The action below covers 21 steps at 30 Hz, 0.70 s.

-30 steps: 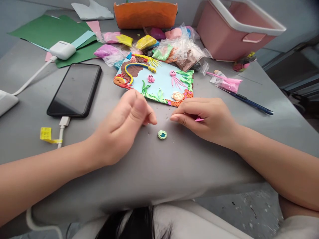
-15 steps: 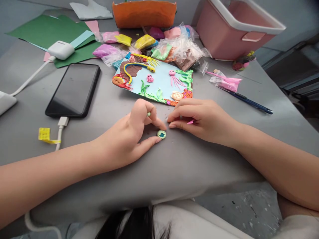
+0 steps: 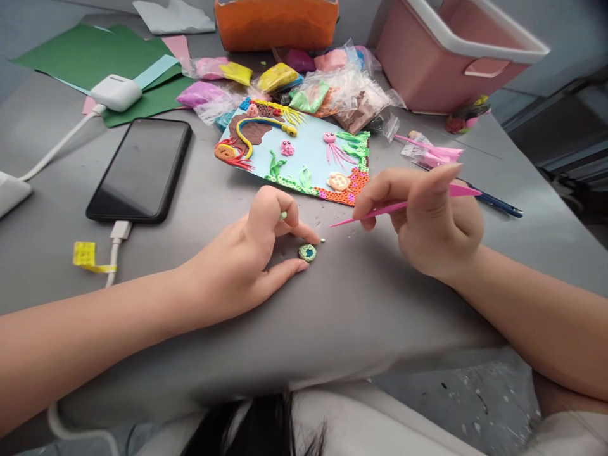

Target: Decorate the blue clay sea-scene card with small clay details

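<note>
My left hand (image 3: 266, 250) rests on the table, thumb and one fingertip steadying a small round clay piece (image 3: 307, 253), pale green around a dark teal centre. A bit of light green clay (image 3: 284, 216) shows in its curled index finger. Just right of that fingertip lies a tiny pale green clay ball (image 3: 323, 240). My right hand (image 3: 422, 218) is raised to the right, closed around a pink clay modelling tool (image 3: 394, 207) whose thin tip points left above the table. Behind both hands lies a light blue clay picture (image 3: 308, 142) of sea creatures and plants.
Bagged coloured clay (image 3: 332, 88) lies behind the picture, near a pink bin (image 3: 427, 69) and an orange container (image 3: 275, 25). A phone (image 3: 142, 168) on a cable, a white earphone case (image 3: 116, 92) and green paper (image 3: 80, 57) are left. A dark blue pen (image 3: 501, 204) lies right.
My right hand has moved up and right, away from the left fingertips, and the pink tool now points left. The tiny green ball now shows on the table. My left hand has barely moved.
</note>
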Available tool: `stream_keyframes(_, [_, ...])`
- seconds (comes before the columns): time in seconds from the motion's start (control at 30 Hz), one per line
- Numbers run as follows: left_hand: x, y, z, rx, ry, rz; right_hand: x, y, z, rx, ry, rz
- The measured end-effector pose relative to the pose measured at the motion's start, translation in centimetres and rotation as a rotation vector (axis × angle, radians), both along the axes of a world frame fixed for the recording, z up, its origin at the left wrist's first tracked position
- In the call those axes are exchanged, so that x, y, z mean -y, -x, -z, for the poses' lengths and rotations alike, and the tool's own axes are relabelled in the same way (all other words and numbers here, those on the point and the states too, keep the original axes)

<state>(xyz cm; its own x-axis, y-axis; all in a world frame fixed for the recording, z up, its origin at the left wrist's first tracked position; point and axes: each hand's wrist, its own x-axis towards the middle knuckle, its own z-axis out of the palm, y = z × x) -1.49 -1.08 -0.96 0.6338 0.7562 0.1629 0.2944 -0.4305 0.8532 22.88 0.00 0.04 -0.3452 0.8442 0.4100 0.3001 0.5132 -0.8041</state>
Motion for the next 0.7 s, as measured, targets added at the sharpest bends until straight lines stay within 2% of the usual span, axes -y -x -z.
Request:
stream_keyframes(0.07, [-0.05,0.02,0.08,-0.004,-0.009,-0.01,0.23,0.21,0.13,0.003,0.028,-0.01])
stream_keyframes(0.23, [0.0,-0.04,0.15,0.001,-0.063,-0.047,0.15,0.36,0.24,0.065,-0.052,-0.042])
stream_keyframes(0.7, [0.05,-0.12,-0.02,0.008,-0.029,-0.04,0.13,0.29,0.12,0.149,-0.08,-0.067])
